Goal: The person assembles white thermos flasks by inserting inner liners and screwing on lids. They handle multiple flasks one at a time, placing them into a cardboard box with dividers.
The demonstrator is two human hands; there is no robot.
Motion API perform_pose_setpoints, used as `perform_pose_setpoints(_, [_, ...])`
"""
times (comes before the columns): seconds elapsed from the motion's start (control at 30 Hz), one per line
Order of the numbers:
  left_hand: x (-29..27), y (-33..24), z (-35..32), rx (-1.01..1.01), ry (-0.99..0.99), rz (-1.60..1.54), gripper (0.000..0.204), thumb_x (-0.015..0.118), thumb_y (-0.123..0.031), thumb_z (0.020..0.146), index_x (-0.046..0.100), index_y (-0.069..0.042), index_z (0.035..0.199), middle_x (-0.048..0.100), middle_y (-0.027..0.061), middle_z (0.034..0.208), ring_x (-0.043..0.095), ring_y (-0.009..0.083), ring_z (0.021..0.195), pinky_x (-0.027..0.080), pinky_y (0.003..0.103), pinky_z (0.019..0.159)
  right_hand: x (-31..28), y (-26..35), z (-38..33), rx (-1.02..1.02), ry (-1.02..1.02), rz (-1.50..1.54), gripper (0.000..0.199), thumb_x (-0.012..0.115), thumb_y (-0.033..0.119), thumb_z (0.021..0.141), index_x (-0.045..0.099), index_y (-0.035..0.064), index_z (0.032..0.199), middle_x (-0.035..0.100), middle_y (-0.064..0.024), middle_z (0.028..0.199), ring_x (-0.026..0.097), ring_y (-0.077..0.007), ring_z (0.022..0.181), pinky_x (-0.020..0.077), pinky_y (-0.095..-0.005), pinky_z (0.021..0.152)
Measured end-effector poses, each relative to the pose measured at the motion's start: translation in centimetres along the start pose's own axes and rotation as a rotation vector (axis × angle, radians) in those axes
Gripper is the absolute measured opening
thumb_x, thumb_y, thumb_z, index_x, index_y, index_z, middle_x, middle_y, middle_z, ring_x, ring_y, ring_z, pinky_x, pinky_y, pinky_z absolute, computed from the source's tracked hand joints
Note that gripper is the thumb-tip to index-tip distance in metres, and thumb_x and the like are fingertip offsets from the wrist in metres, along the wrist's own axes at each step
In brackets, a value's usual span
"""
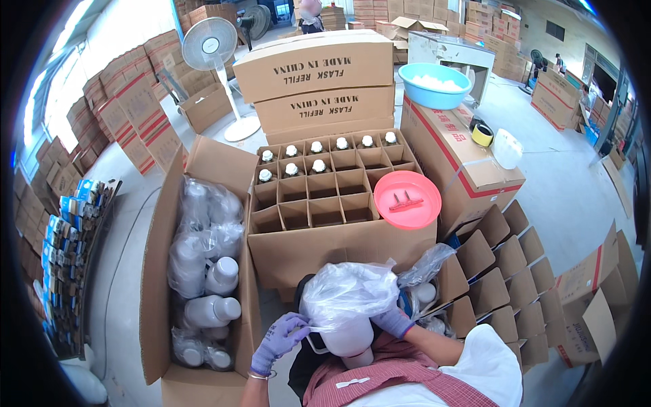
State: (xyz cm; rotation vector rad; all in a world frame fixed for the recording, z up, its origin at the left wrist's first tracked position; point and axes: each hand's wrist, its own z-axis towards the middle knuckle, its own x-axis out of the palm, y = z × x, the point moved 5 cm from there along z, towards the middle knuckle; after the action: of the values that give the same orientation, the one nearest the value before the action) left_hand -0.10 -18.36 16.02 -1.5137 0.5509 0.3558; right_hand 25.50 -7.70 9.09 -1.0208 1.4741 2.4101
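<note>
A white flask [347, 339] lies in front of my body, its narrower end toward me, with a clear plastic bag [352, 288] over its far part. My left hand [279, 342], in a purple glove, pinches the bag's edge at the flask's left side. On the other side my gloved right hand [393, 321] grips the flask; its fingertips are partly hidden by the bag. Something black, partly covered, shows beside the flask. Just beyond stands a carton with cardboard dividers [319, 210]; several white-topped bottles [317, 147] fill its far cells.
At left, an open carton [157, 298] holds several bagged white flasks [207, 311]. A red round lid [407, 216] with small red pieces rests on the divided carton. A blue basin [434, 95] and tape rolls [482, 133] sit on a closed carton. Loose cardboard dividers [498, 288] stand at right.
</note>
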Motion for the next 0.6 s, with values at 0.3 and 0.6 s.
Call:
perform_pose_setpoints(0.3, [2.9,5.4,-6.3,-0.44,0.564,-0.222,0.034,0.056,-0.031,0.099,0.07,-0.005,0.116,0.072,0.0064,0.103,0.065,0.0144,0.097,0.051,0.031,0.089,0.0,-1.4,-14.1,-0.118,0.229,-0.416,0.045,0.054,0.024,0.089,0.057,0.0049,0.13,0.057,-0.0202,0.13,0.054,-0.0401,0.119,0.0402,-0.0534,0.103])
perform_pose_setpoints(0.6, [5.8,-2.7,-0.7,-0.165,-0.228,-0.349,0.055,0.059,-0.019,0.095,0.044,0.0,0.145,0.058,0.0144,0.136,0.056,0.0205,0.124,0.043,0.035,0.105,-1.3,1.5,-10.8,-0.215,0.133,-0.658,0.045,0.053,0.024,0.094,0.055,0.007,0.136,0.057,-0.0164,0.135,0.056,-0.0328,0.123,0.0428,-0.0453,0.107])
